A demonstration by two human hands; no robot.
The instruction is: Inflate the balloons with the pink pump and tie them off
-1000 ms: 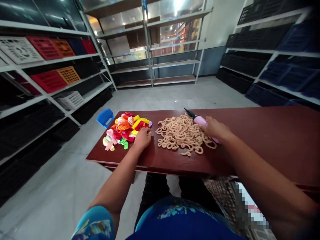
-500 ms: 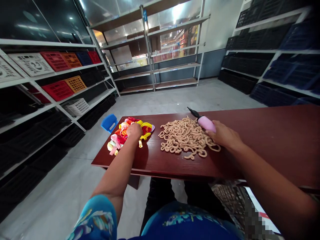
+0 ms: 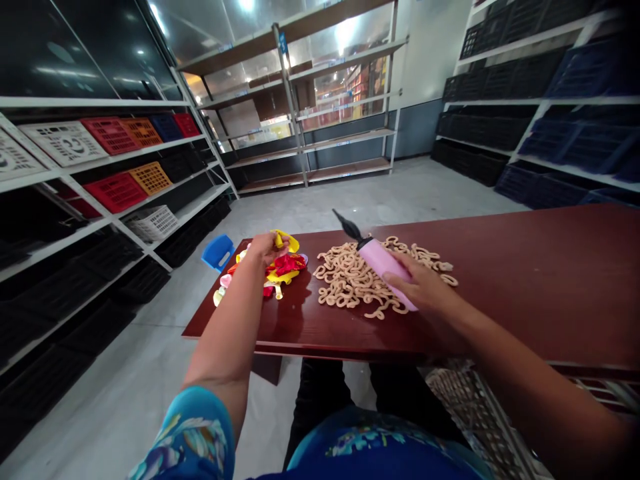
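Note:
My left hand [image 3: 263,245] is closed on a yellow balloon [image 3: 283,239], lifting it from a heap of coloured uninflated balloons [image 3: 273,270] at the left end of the dark red table [image 3: 525,280]. My right hand [image 3: 423,287] grips a pink hand pump [image 3: 383,261] with a black nozzle pointing up and left. The pump is held over a pile of beige curled pieces [image 3: 360,277] in the middle of the table.
A blue chair [image 3: 216,250] stands beyond the table's left end. Shelving with red, orange and white crates [image 3: 117,190] lines the left wall; dark crates [image 3: 575,143] fill the racks on the right. A wire basket [image 3: 465,413] sits under the table by my right knee.
My left hand went from the table edge into the balloon heap and raised a yellow balloon. My right hand lifted the pump and brought it nearer, over the beige pile.

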